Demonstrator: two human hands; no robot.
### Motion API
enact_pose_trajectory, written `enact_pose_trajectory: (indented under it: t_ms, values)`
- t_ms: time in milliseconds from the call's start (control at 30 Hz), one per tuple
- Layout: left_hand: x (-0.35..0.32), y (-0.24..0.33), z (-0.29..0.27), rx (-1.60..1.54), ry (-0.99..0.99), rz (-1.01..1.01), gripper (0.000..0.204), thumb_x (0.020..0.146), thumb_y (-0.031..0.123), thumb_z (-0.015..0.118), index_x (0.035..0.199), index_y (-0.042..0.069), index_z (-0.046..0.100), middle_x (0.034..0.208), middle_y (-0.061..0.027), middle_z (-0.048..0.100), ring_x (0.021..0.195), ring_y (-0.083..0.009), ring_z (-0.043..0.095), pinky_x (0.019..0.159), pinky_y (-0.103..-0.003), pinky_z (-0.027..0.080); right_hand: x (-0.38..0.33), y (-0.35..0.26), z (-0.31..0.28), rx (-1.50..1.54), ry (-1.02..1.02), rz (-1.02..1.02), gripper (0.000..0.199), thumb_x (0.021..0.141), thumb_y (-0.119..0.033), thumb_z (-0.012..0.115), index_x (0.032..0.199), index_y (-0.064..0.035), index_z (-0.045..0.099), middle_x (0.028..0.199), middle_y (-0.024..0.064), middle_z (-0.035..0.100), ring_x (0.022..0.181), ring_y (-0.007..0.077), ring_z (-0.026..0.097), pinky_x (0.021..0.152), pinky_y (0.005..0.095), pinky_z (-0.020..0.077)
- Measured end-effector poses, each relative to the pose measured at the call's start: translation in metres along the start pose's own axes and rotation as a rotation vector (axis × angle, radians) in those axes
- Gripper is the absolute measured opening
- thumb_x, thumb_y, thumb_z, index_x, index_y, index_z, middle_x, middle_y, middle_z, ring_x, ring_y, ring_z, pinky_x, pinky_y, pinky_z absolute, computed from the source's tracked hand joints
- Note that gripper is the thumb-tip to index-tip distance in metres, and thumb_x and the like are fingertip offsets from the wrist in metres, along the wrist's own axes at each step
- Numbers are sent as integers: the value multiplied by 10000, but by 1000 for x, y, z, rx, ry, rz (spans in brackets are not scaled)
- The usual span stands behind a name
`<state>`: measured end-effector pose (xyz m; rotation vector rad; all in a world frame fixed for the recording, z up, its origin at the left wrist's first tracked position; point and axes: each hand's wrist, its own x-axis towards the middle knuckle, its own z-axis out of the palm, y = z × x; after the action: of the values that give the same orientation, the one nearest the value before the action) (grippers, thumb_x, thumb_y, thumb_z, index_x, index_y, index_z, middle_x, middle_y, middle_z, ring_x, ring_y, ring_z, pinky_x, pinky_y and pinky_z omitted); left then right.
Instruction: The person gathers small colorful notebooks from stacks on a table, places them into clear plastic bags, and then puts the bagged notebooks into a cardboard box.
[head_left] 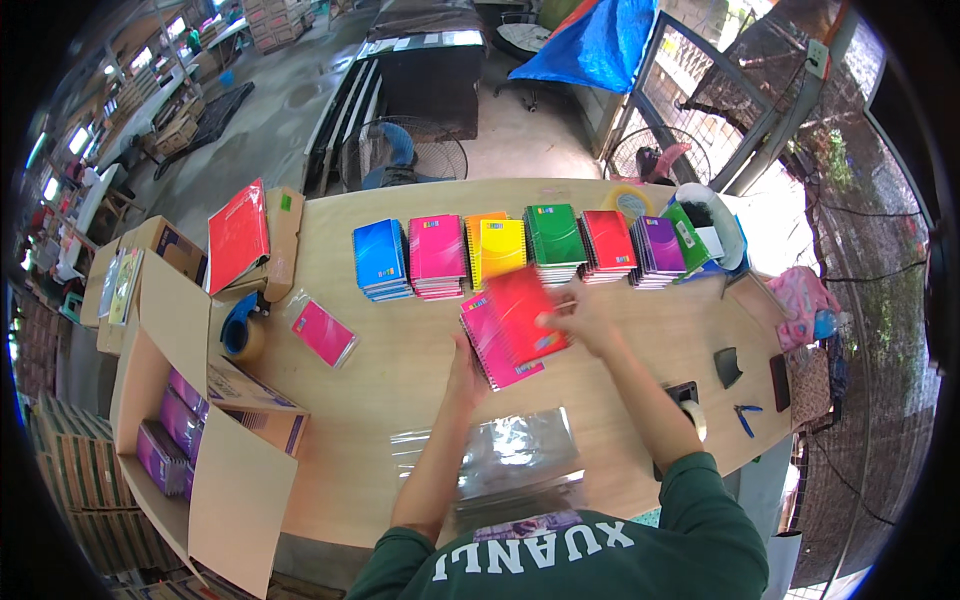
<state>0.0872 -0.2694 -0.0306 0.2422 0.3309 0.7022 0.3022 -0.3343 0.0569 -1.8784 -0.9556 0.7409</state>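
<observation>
The left hand (464, 372) holds a pink notebook (484, 335) by its left edge, over the middle of the bench (640, 385). The fingers of the right hand (581, 320), slightly blurred, grip a red notebook (527, 312) that overlaps the pink one. Beyond them stands a row of notebook stacks: blue (380, 255), pink (437, 248), yellow (497, 248), green (555, 236), red (606, 240) and purple (658, 246). Clear plastic bags (515, 440) lie nearest the person. To the left are a wrapped pink notebook (324, 333), a tape dispenser (238, 325) and an open cardboard box (243, 500) containing purple notebooks (163, 455).
</observation>
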Motion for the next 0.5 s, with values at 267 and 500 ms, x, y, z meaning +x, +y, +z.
enact_pose_trajectory:
  t_ms: [267,500]
  values:
    - [-21,-12,-26,174,166,5,433,892,132,654,1276,10,498,1150,-133,638,1004,-249,668,871,-400,565,122,62,-26,-480,419,-123,361,786,-273,786,975,11,669,959,198,616,932,328,602,796,420,505]
    - [-26,6,-27,317,249,109,485,892,103,639,1334,50,446,1183,-113,607,1034,-250,651,871,-409,567,151,9,20,-1083,36,2,769,717,-438,830,1200,85,541,1335,279,422,1223,368,465,882,519,495]
